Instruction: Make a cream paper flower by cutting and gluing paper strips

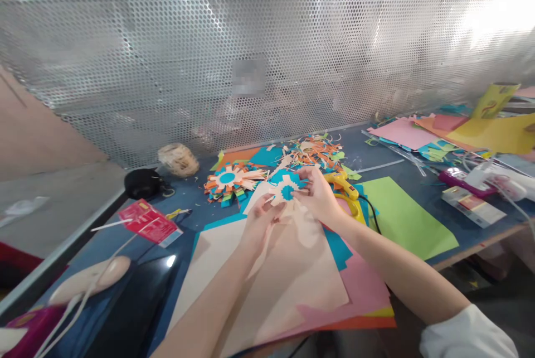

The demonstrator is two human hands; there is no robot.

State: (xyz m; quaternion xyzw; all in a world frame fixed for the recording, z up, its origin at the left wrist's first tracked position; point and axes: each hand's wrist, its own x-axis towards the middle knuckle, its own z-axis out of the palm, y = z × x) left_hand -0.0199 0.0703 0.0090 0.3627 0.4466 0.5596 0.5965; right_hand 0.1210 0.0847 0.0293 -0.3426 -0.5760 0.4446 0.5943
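Between both hands is a paper flower (287, 193) with a blue centre and cream fringed petals, held over a stack of coloured paper. My left hand (264, 216) pinches its lower left edge. On its right side, the fingers of my right hand (315, 193) close on the petals. A second, layered paper flower (228, 178), in cream, orange, green and blue, lies to the left of the hands. Beneath them a large cream sheet (288, 280) tops the stack. Just right of my right hand sits a yellow tool with a black cord (343, 182), partly hidden.
A perforated metal screen (267, 46) closes off the back. Paper scraps (317, 151) lie behind the hands. To the left are a red packet (148, 222), a black phone-like slab (129, 302) and a white cord; green paper (405, 216) and a power strip (480, 179) stand right.
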